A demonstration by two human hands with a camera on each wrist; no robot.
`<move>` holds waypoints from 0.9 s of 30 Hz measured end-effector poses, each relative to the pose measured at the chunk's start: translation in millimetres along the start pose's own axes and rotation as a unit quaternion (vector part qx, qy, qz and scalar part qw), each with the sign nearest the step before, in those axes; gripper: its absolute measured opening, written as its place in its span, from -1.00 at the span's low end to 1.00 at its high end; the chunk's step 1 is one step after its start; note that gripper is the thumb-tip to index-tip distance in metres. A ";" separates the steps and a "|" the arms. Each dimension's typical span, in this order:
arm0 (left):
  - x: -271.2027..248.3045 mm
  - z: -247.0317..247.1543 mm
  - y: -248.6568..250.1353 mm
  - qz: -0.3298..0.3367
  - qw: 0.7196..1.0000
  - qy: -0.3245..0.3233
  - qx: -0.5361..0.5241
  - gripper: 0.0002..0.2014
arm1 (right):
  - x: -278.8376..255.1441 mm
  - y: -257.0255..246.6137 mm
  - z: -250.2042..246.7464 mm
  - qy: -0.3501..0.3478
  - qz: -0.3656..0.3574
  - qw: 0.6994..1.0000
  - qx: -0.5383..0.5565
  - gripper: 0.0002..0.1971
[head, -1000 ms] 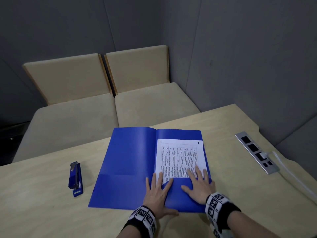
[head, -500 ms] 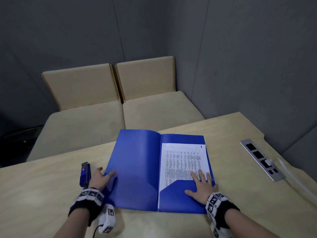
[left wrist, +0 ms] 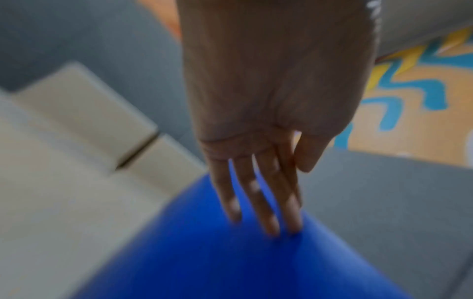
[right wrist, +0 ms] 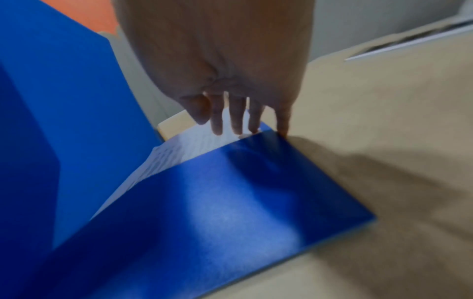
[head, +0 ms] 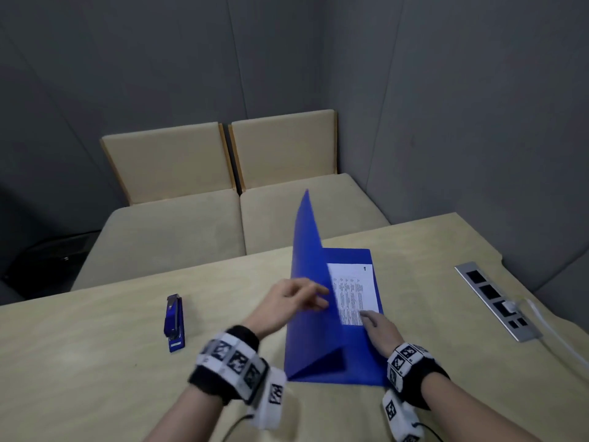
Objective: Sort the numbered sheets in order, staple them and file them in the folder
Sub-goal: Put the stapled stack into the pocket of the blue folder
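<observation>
From the left I see the stapler (head: 174, 323) lying on the surface (head: 95, 362), my left hand (head: 287, 303) spread, straight fingers pressing the blue folder's (head: 360, 355) raised cover, my right hand (head: 381, 330) flat on the sheets (head: 353, 291) inside.

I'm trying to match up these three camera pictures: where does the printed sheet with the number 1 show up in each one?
Head view: the printed sheet lies right of centre, in the folder's right half, under the right hand.
Left wrist view: not in it; only the blue cover shows.
Right wrist view: the sheet sits left of centre, below the fingertips.
Shared landmark: the blue folder.
</observation>
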State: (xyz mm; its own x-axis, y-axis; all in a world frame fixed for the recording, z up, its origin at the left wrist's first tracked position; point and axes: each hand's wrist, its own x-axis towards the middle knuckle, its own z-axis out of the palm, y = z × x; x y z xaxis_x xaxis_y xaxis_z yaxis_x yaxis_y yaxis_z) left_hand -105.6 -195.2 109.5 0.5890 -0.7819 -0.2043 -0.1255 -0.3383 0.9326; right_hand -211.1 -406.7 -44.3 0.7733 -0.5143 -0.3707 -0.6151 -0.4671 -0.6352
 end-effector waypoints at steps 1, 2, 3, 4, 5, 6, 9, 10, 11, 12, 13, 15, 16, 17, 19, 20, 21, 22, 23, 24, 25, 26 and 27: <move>8.5 17.4 -18.4 0.007 1.000 0.002 0.025 -0.82 | 1.4 2.1 -1.9 0.015 0.008 0.998 0.053 -0.68; 16.8 33.2 -39.8 0.008 0.996 0.012 0.088 -0.83 | 2.0 2.7 -4.0 0.032 0.027 0.992 0.118 -0.69; 23.0 46.8 -61.3 0.002 0.983 0.017 0.184 -0.73 | 2.0 4.4 -6.6 0.047 0.049 0.976 0.205 -0.71; 26.1 57.9 -82.1 -0.018 0.956 0.005 0.294 -0.55 | 0.0 4.8 -9.5 0.053 0.074 0.948 0.306 -0.71; 26.0 64.1 -99.2 -0.049 0.918 -0.028 0.392 -0.35 | -3.0 4.7 -13.3 0.051 0.095 0.911 0.398 -0.72; 24.4 68.4 -114.0 -0.055 0.887 -0.056 0.454 -0.15 | -5.6 4.9 -17.7 0.051 0.108 0.878 0.463 -0.73; 16.7 76.5 -149.4 -0.038 0.863 -0.106 0.492 0.14 | -9.6 10.5 -26.3 0.071 0.081 0.935 0.338 -0.59; 13.6 79.0 -157.2 -0.039 0.857 -0.109 0.501 0.10 | -11.7 12.1 -25.5 0.084 0.039 0.972 0.215 -0.53; 11.0 81.3 -162.1 -0.047 0.852 -0.108 0.510 0.03 | -14.6 12.1 -20.9 0.077 -0.015 0.992 0.095 -0.48; 8.3 82.2 -163.4 -0.056 0.854 -0.103 0.507 -0.03 | -17.8 11.8 -12.0 0.046 -0.061 0.997 -0.010 -0.43; 6.1 83.4 -166.9 -0.063 0.862 -0.092 0.495 -0.05 | -22.3 10.1 -0.9 0.001 -0.086 0.991 -0.101 -0.38; 0.5 85.1 -179.0 -0.072 0.867 -0.045 0.492 -0.06 | -30.1 5.0 22.6 -0.086 -0.078 0.970 -0.213 -0.31; -4.2 82.1 -181.4 -0.082 0.861 -0.019 0.502 -0.08 | -32.5 1.5 32.7 -0.115 -0.066 0.960 -0.246 -0.29; -9.7 77.9 -186.4 -0.107 0.868 -0.007 0.485 -0.12 | -34.3 -2.9 42.1 -0.132 -0.063 0.952 -0.269 -0.27; -24.2 69.8 -201.1 -0.124 0.860 0.027 0.495 -0.15 | -36.4 -16.0 57.2 -0.149 -0.086 0.941 -0.292 -0.27; -31.6 67.4 -213.8 -0.122 0.859 0.045 0.495 -0.15 | -37.9 -24.5 62.5 -0.158 -0.103 0.936 -0.297 -0.27; -40.3 62.7 -219.1 -0.111 0.864 0.060 0.487 -0.15 | -39.5 -32.7 68.1 -0.164 -0.118 0.932 -0.302 -0.28; -50.7 57.1 -217.6 -0.100 0.869 0.086 0.478 -0.15 | -41.0 -40.5 74.2 -0.171 -0.127 0.928 -0.307 -0.28; -57.6 52.5 -221.3 -0.113 0.872 0.085 0.468 -0.15 | -43.2 -46.6 81.0 -0.175 -0.135 0.924 -0.313 -0.28; -63.3 47.1 -226.0 -0.129 0.870 0.083 0.468 -0.15 | -45.7 -52.7 87.8 -0.178 -0.139 0.921 -0.318 -0.27; -68.1 42.4 -230.5 -0.137 0.867 0.075 0.473 -0.15 | -48.7 -57.5 94.2 -0.179 -0.140 0.919 -0.324 -0.27; -71.3 37.6 -234.6 -0.143 0.859 0.062 0.488 -0.15 | -51.0 -62.0 100.1 -0.179 -0.139 0.916 -0.330 -0.26; -73.0 32.0 -238.5 -0.151 0.851 0.045 0.501 -0.15 | -53.7 -66.0 105.5 -0.177 -0.135 0.915 -0.337 -0.26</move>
State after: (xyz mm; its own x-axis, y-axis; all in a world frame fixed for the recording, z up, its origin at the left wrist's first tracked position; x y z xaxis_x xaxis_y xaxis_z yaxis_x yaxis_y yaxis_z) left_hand -144.2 -74.1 -107.5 0.7683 -0.5518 -0.3243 -0.5483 -0.8288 0.1113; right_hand -195.9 -272.4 -53.9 0.8388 -0.1046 -0.5343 -0.2562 -0.9417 -0.2179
